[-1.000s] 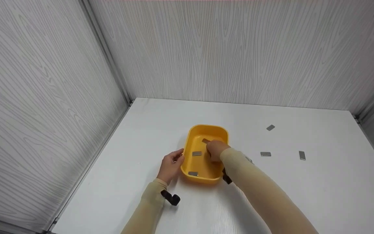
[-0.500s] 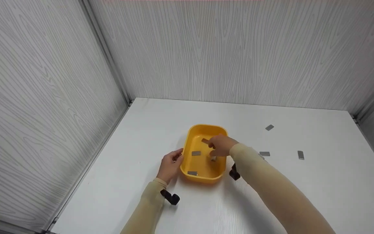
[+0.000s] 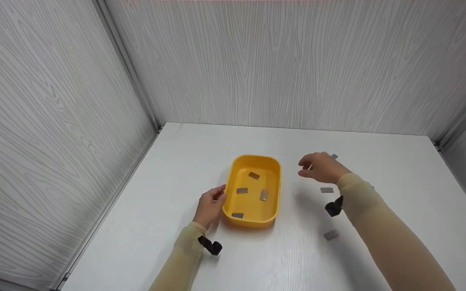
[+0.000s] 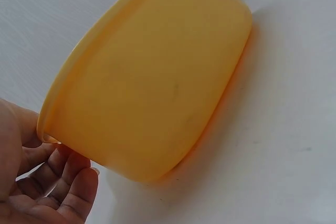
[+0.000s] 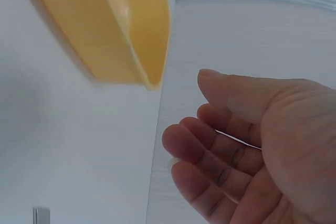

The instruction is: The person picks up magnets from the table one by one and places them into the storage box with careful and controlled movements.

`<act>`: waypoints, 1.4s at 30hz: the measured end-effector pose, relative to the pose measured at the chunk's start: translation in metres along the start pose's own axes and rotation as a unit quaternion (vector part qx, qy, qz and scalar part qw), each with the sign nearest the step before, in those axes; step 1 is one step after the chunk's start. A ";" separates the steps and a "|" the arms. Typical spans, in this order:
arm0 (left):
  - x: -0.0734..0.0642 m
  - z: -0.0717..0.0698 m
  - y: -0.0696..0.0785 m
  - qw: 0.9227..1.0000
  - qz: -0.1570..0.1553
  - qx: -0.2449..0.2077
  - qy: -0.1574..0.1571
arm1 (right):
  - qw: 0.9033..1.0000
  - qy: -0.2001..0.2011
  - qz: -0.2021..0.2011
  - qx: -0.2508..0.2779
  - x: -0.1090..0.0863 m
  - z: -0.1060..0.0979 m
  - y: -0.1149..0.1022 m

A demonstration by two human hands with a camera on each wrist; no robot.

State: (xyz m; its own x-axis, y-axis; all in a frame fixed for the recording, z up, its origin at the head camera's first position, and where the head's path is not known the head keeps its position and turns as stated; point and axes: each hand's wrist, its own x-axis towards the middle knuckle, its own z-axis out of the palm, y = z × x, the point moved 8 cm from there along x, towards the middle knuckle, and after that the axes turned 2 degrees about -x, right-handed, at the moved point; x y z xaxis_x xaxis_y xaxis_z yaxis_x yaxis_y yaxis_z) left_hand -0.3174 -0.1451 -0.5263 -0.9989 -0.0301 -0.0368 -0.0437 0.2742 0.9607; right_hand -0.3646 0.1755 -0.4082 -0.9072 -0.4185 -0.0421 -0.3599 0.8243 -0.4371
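A yellow plastic bin (image 3: 253,224) stands on the white table, with several small flat grey rectangular pieces (image 3: 242,190) lying apart on its floor. My left hand (image 3: 208,208) holds the bin's left side by the rim. In the left wrist view, its thumb and curled fingers meet at the rim of the bin (image 4: 142,87). To the right of the bin, my right hand (image 3: 322,166) hovers over the table. Its fingers are loosely bent, and the right wrist view shows nothing between thumb and fingertips of the right hand (image 5: 283,135).
More grey pieces lie on the table (image 3: 156,194) to the right: one grey piece (image 3: 327,190) below the right hand, another (image 3: 331,235) nearer the front, and one (image 3: 334,156) partly behind the hand. Wood-grained panels (image 3: 257,68) enclose the back and sides.
My right hand has let go of a grey piece inside the bin, then lifted out and moved right, over the table. The left hand has stayed at the rim.
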 end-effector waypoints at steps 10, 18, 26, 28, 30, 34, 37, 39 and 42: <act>-0.002 -0.003 0.000 1.000 0.018 0.007 -0.001 | 0.997 0.049 0.060 0.009 -0.061 -0.032 0.100; -0.005 -0.008 -0.001 1.000 0.007 0.012 0.003 | 0.991 0.083 0.103 0.013 -0.105 -0.042 0.167; -0.006 -0.009 -0.004 1.000 -0.015 0.011 0.003 | 0.986 0.111 0.119 0.025 -0.125 -0.036 0.201; -0.006 -0.009 -0.004 1.000 -0.018 0.011 0.002 | 0.986 0.111 0.121 0.033 -0.126 -0.030 0.205; -0.005 -0.010 -0.005 1.000 -0.023 0.011 0.002 | 0.985 0.108 0.125 0.040 -0.125 -0.023 0.209; -0.005 -0.011 -0.007 1.000 -0.026 0.013 0.001 | 0.985 0.093 0.134 0.051 -0.119 -0.007 0.215; -0.005 -0.011 -0.006 1.000 -0.014 0.009 0.001 | 0.984 0.079 0.147 0.063 -0.115 0.004 0.221; -0.004 -0.011 -0.004 1.000 0.004 0.006 0.001 | 0.983 0.072 0.154 0.070 -0.114 0.009 0.223; -0.005 -0.012 0.000 1.000 0.026 0.007 0.001 | 0.982 0.068 0.155 0.081 -0.112 0.015 0.226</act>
State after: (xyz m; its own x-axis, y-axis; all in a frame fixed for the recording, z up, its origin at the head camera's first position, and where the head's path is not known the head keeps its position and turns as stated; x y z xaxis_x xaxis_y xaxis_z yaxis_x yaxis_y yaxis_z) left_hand -0.3125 -0.1563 -0.5233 -0.9998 -0.0172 0.0130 0.0075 0.2889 0.9573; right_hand -0.3408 0.4025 -0.5160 -0.9923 -0.0930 -0.0814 -0.0316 0.8279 -0.5600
